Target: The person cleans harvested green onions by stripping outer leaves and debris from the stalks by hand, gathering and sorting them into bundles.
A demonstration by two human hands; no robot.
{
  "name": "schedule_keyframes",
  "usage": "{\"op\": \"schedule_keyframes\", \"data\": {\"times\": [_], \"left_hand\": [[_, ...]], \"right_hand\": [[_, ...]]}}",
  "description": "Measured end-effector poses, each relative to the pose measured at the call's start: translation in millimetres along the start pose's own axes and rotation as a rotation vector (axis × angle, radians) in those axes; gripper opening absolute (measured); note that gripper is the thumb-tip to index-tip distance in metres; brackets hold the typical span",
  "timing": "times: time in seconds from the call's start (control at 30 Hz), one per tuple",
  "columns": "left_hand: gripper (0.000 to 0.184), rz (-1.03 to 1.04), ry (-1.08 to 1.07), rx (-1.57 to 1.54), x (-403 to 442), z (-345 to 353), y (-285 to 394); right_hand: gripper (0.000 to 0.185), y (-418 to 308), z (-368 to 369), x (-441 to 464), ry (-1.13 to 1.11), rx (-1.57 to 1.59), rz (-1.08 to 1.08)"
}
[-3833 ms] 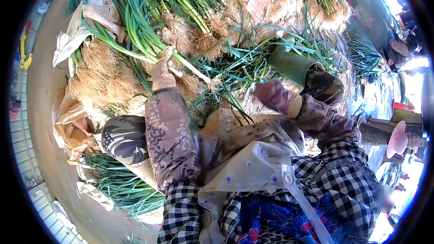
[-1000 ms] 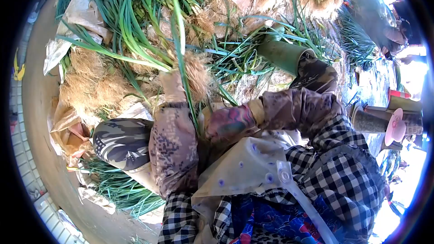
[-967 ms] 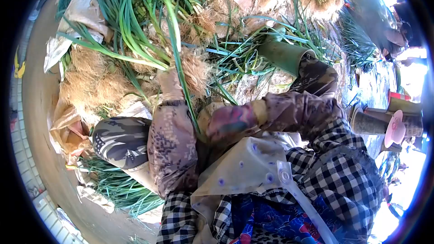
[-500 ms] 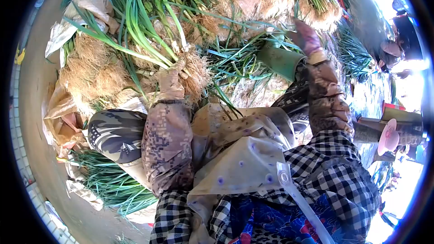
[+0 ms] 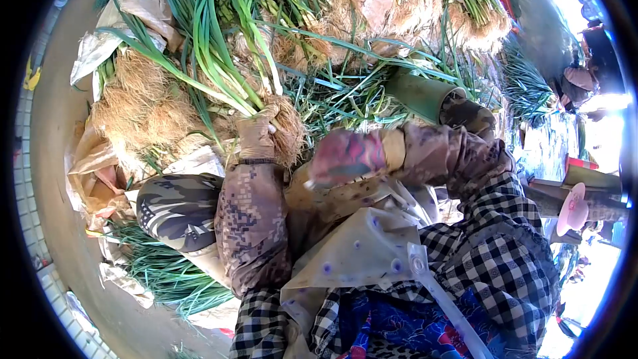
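Observation:
My left hand (image 5: 258, 134), in a tan glove, is closed round a small bunch of green onions (image 5: 229, 90) just above the roots. Their brown root tuft (image 5: 288, 129) hangs beside the glove, and the long green leaves point up and away from me. My right hand (image 5: 345, 157), in a pink-red patterned glove, is over my lap, just right of the roots and apart from them. Motion smears its fingers, so their closure and any contents cannot be made out. Below it lies a translucent dotted apron (image 5: 352, 246).
More green onions with bushy roots (image 5: 143, 96) lie to the left and along the far side. Loose leaves (image 5: 345, 96) cover the ground ahead, beside a green boot (image 5: 419, 93). Another leafy pile (image 5: 169, 269) lies at lower left. A pink hat (image 5: 572, 209) shows at right.
My right hand has swung from the far right, beyond the green boot, back toward my lap near the roots. My left hand keeps its hold on the green onions.

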State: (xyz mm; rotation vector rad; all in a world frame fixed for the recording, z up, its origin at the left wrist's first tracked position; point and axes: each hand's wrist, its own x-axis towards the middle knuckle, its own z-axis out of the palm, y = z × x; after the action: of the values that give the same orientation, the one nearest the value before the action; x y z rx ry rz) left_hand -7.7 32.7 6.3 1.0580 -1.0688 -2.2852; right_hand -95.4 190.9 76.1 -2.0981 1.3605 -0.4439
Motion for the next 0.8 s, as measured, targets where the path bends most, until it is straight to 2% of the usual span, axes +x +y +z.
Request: {"op": "schedule_keyframes", "data": {"times": [0.03, 0.1, 0.13, 0.2, 0.27, 0.33, 0.37, 0.4, 0.43, 0.53, 0.6, 0.67, 0.7, 0.73, 0.8], "left_hand": [[0.01, 0.0, -0.018, -0.057, 2, -1, -6], [0.017, 0.029, -0.043, -0.177, -1, 8, -5], [0.024, 0.054, -0.053, -0.239, -7, 16, 0], [0.028, 0.024, -0.135, 0.112, 31, -15, -30], [0.028, 0.312, -0.141, 0.249, 36, -15, -44], [0.027, 0.31, -0.111, 0.161, 16, -5, -28], [0.027, 0.35, -0.115, 0.125, 17, -6, -30], [0.027, 0.395, -0.12, 0.086, 16, -5, -29], [0.025, 0.25, -0.035, 0.169, 16, -7, -27], [0.021, 0.121, -0.031, -0.004, 8, 4, -20], [0.017, 0.116, 0.014, 0.046, 2, 11, -13], [0.016, 0.154, -0.005, 0.029, 22, -3, -35], [0.017, 0.129, -0.052, 0.123, 23, -3, -31], [0.017, 0.013, -0.01, 0.293, 22, -8, -25], [0.016, 0.027, -0.078, 0.097, 23, -11, -32]], "right_hand": [[0.027, 25, 7, -12, 0.222, 0.341, -0.098], [0.023, 62, -18, -10, 0.146, -0.349, 0.357], [0.025, 75, -28, 0, 0.295, -0.281, 0.389], [0.032, 84, -63, 31, 0.606, -0.125, 0.405], [0.025, 112, -65, 54, 0.752, -0.176, 0.334], [0.018, 109, -72, 69, 0.615, -0.333, 0.491], [0.019, 86, -87, 71, 0.43, 0.077, 0.743], [0.021, 100, -72, 69, 0.587, 0.077, 0.6], [0.023, 122, -46, 65, 0.735, 0.077, 0.455], [0.021, 86, -24, 46, 0.788, 0.335, 0.475], [0.017, 24, -44, 29, 0.497, 0.184, 0.491], [0.02, -7, -52, 7, 0.439, 0.142, 0.393], [0.021, -15, -53, -8, 0.41, 0.123, 0.343], [0.025, -10, -49, -27, 0.433, 0.544, 0.307], [0.03, 33, -26, -62, 0.251, 0.573, 0.37]]}}
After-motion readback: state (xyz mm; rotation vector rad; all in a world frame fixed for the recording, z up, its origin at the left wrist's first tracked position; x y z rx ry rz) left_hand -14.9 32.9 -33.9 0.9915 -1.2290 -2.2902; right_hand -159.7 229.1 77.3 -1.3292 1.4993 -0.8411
